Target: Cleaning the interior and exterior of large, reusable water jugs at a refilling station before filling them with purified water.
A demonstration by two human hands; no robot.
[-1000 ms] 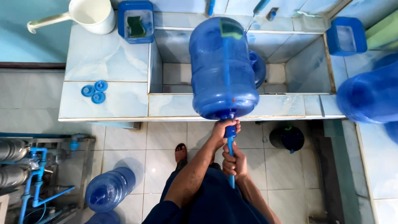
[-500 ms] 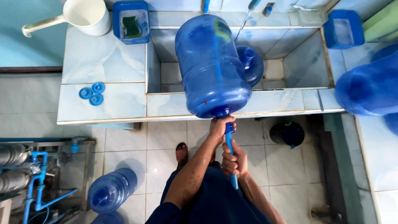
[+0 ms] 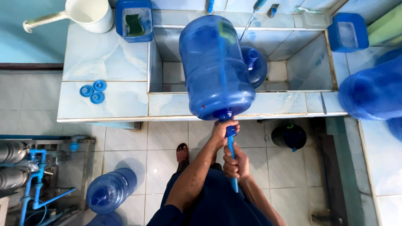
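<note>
From the head camera, I am scrubbing the inside of the big blue water jug (image 3: 217, 67), which is lying tilted across the near rim of the tiled sink (image 3: 289, 102), its neck pointing toward me. My left hand (image 3: 223, 130) is wrapping closed around the jug's neck, steadying it. My right hand (image 3: 236, 164) is gripping the blue brush handle (image 3: 231, 161) in a closed fist, nearer to me, the brush running up into the neck. I judge the next move is calling for a firm neck hold while working the handle in and out. Compared with a second ago, the jug is sitting slightly further left and tilting more. A smaller jug (image 3: 253, 65) is lying in the basin behind it.
</note>
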